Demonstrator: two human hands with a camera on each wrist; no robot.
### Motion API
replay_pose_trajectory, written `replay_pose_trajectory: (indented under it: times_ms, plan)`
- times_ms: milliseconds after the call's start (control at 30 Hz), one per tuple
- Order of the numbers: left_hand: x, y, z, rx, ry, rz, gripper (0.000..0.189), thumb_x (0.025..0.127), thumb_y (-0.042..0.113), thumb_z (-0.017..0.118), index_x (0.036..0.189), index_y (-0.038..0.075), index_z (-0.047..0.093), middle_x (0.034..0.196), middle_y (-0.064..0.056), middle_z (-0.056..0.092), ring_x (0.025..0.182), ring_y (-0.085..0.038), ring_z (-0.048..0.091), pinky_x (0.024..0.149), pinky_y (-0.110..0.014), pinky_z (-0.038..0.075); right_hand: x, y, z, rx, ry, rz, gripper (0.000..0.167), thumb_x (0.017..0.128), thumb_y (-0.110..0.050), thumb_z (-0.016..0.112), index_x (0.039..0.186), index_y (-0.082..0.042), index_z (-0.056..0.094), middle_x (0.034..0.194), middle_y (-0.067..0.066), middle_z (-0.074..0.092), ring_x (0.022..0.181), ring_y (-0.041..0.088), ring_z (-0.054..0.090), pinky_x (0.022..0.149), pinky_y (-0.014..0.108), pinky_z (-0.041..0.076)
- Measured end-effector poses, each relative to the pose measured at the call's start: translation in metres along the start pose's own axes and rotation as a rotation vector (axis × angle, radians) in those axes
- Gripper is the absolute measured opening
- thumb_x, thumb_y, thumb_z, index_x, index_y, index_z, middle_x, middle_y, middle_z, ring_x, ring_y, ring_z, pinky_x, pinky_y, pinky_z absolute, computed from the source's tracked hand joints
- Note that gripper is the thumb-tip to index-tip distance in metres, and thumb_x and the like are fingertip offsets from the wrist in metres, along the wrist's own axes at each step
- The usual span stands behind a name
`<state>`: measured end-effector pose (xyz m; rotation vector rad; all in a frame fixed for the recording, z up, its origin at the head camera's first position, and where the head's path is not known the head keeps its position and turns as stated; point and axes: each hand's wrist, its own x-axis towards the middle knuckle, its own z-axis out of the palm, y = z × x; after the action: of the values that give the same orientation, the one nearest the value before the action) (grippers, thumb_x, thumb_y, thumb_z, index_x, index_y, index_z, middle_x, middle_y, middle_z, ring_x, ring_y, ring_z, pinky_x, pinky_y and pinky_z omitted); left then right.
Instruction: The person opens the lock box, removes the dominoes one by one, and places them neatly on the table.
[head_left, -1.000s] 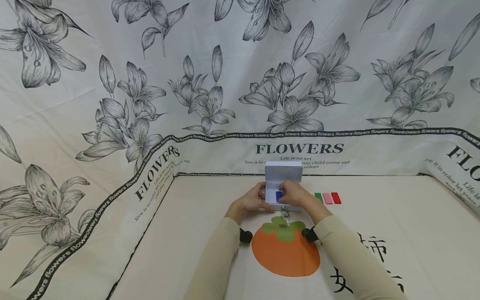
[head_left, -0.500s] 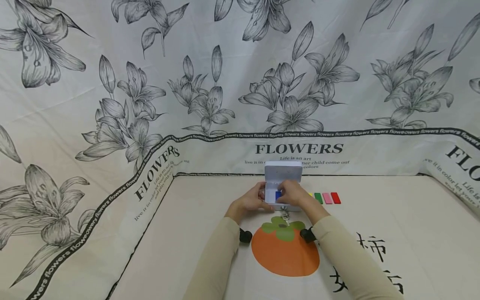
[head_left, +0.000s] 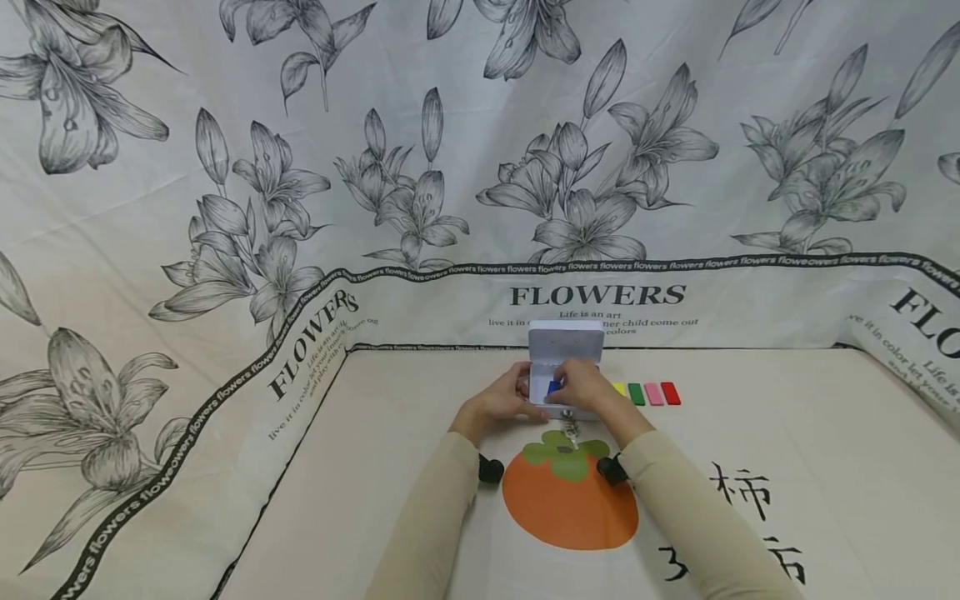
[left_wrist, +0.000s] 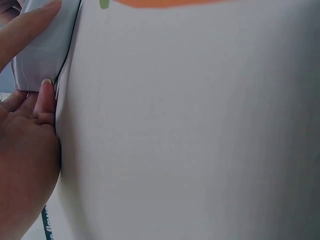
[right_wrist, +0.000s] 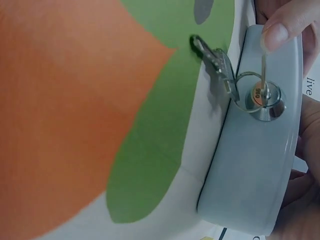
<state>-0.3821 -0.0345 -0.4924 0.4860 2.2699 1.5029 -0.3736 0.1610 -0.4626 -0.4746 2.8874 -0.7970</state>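
Note:
A small white metal cash box [head_left: 566,340] stands with its lid raised. My left hand [head_left: 504,395] grips its left side, the thumb [left_wrist: 37,25] lying along the front wall. Inside the box is a flat blue rectangular piece [head_left: 553,387], pinched by the fingers of my right hand [head_left: 588,388], which hide part of it. In the right wrist view a key [right_wrist: 264,75] sits in the round lock [right_wrist: 270,102], with more keys [right_wrist: 216,62] hanging from its ring. My right hand [right_wrist: 302,200] shows only partly there, behind the box.
To the right of the box, yellow [head_left: 619,389], green [head_left: 637,394], pink [head_left: 654,394] and red [head_left: 671,393] flat pieces lie in a row. The tablecloth [head_left: 397,433] has a printed orange persimmon [head_left: 570,508] and black characters. A floral curtain [head_left: 450,208] rises behind.
The blue piece has shifted and tilted slightly under my right fingers. My right forearm has moved a little left, so more of the yellow piece shows. My left hand keeps its hold on the box.

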Motion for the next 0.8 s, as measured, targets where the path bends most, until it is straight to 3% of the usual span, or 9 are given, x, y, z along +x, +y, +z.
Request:
replay_pose_trajectory:
  times_ms: [433,633,800]
  plan:
    - [0.0,0.0,-0.001,-0.005,0.004,-0.002,0.097,0.074,0.001,0.09,0.154,0.013,0.037,0.1,-0.011,0.054,0.088,-0.018,0.049,0.079,-0.029,0.041,0.0,0.0,0.0,0.012,-0.005,0.003,0.028,0.085,-0.017,0.083,0.104,0.001,0.074,0.093,0.008,0.071,0.086,0.021,0.064,0.08,0.039,0.053]
    - [0.001,-0.001,0.001,-0.005,0.004,0.002,0.097,0.073,0.0,0.09,0.153,0.014,0.037,0.1,-0.012,0.054,0.088,-0.017,0.049,0.079,-0.029,0.041,-0.005,0.002,-0.002,0.053,0.029,-0.033,0.039,0.086,-0.015,0.082,0.115,0.007,0.069,0.092,0.011,0.069,0.082,0.022,0.061,0.075,0.038,0.051]
    - [0.001,-0.001,0.002,-0.002,0.015,0.0,0.096,0.073,-0.002,0.089,0.153,0.014,0.038,0.098,-0.009,0.053,0.088,-0.018,0.048,0.079,-0.029,0.041,-0.01,0.004,-0.005,0.08,0.062,-0.046,0.044,0.084,-0.015,0.083,0.118,0.009,0.067,0.1,0.017,0.07,0.09,0.027,0.065,0.082,0.043,0.054]
